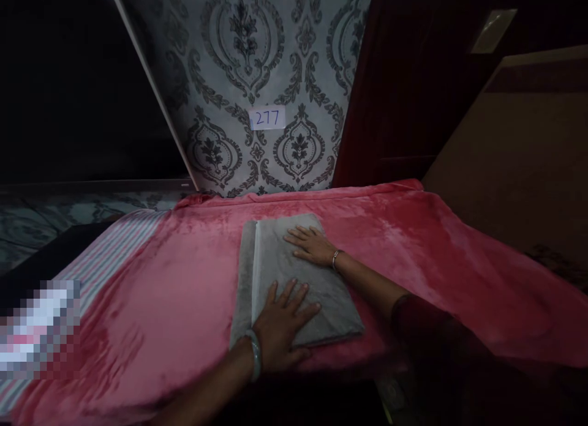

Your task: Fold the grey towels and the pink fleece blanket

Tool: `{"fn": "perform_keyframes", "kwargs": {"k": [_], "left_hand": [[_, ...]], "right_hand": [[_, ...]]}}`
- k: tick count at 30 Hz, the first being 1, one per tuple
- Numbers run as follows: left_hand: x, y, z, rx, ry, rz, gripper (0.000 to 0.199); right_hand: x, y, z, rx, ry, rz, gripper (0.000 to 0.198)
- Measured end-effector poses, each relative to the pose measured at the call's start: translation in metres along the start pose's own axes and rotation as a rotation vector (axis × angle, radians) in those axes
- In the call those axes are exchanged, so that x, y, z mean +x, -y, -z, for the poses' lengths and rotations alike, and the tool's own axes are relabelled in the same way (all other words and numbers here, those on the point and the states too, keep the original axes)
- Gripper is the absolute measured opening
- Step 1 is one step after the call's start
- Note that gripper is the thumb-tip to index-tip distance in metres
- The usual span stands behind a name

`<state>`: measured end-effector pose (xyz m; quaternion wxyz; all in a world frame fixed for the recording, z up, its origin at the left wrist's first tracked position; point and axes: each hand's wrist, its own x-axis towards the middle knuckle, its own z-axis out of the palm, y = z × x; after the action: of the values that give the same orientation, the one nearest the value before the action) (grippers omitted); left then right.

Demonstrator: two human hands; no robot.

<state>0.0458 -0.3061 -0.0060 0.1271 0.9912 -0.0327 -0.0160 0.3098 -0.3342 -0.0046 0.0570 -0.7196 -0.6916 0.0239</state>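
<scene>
Nearest to us, at six o'clock on the grey folded cloth [278, 264], our left hand [285, 322] lies palm down with its fingers spread wide toward twelve and one o'clock, its thumb by the cloth's near edge. A pale bangle [255, 355] circles that wrist. Farther up, at one o'clock, our right hand [315, 246] rests palm down too, its fingers loosely parted and pointing to ten o'clock; a thin bracelet [335, 259] sits on its wrist, and a dark sleeve [427, 325] covers the arm behind it. Both hands are flattened on the cloth, and we see neither gripping anything.

The cloth lies in a flat, roughly rectangular fold, with a pale line along its nine o'clock side and a darker strip beyond that line. Under it spreads a pink-red plush blanket [193, 279]; we cannot tell what bears it. At nine o'clock a striped cloth [114, 242] shows from beneath the blanket, and a pixelated patch between eight and nine hides whatever is there.

Farther off, a large dark screen [82, 89] stands at ten o'clock. At twelve, a paper label [267, 117] reading "277" is on the patterned wallpaper [301, 65]. A dark red panel [390, 101] rises at one o'clock, and a brown board [519, 150] leans into view at two.
</scene>
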Motion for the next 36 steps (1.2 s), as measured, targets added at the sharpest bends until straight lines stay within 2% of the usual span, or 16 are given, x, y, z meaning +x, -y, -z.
{"fn": "perform_keyframes", "kwargs": {"k": [5,9,12,15,17,19,23,25,27,29,30,32,34,36], "left_hand": [[-0.004,-0.004,0.004,-0.002,0.008,0.009,0.095],[-0.011,-0.011,-0.006,0.028,-0.036,0.062,0.091],[-0.017,-0.016,-0.019,0.058,-0.088,0.132,0.084],[-0.023,-0.017,-0.032,0.082,-0.167,0.163,0.075],[-0.026,-0.016,-0.039,0.098,-0.226,0.155,0.070],[-0.030,-0.015,-0.045,0.114,-0.282,0.134,0.064],[-0.036,-0.017,-0.055,0.125,-0.426,0.110,0.047],[-0.041,-0.019,-0.060,0.114,-0.484,0.102,0.040],[-0.048,-0.021,-0.063,0.084,-0.525,0.082,0.039],[-0.059,-0.020,-0.064,0.030,-0.595,0.105,0.040],[-0.066,-0.019,-0.063,-0.008,-0.648,0.157,0.040],[-0.083,-0.014,-0.057,-0.135,-0.783,0.355,0.038],[-0.099,-0.007,-0.046,-0.411,-0.917,0.598,0.041],[-0.112,-0.003,-0.033,-0.869,-1.017,0.766,0.052]], "right_hand": [[0.034,-0.022,0.003,0.014,0.002,-0.075,0.059],[0.056,-0.031,0.003,0.021,0.017,-0.201,0.059],[0.062,-0.030,0.004,0.000,0.013,-0.257,0.059],[0.057,-0.016,0.006,-0.027,0.027,-0.258,0.060],[0.046,0.003,0.003,-0.026,0.048,-0.166,0.060],[0.029,0.030,-0.004,-0.005,0.031,0.013,0.061],[-0.016,0.084,-0.024,0.089,-0.120,0.352,0.055],[-0.033,0.099,-0.029,0.148,-0.146,0.444,0.053],[-0.040,0.101,-0.027,0.190,-0.099,0.486,0.052],[-0.037,0.090,-0.021,0.197,-0.049,0.431,0.051],[-0.032,0.079,-0.017,0.184,-0.051,0.350,0.052],[-0.019,0.053,-0.008,0.130,-0.091,0.113,0.056],[-0.005,0.024,0.001,0.063,-0.125,-0.150,0.063],[0.008,0.000,0.008,0.017,-0.107,-0.331,0.067]]}}
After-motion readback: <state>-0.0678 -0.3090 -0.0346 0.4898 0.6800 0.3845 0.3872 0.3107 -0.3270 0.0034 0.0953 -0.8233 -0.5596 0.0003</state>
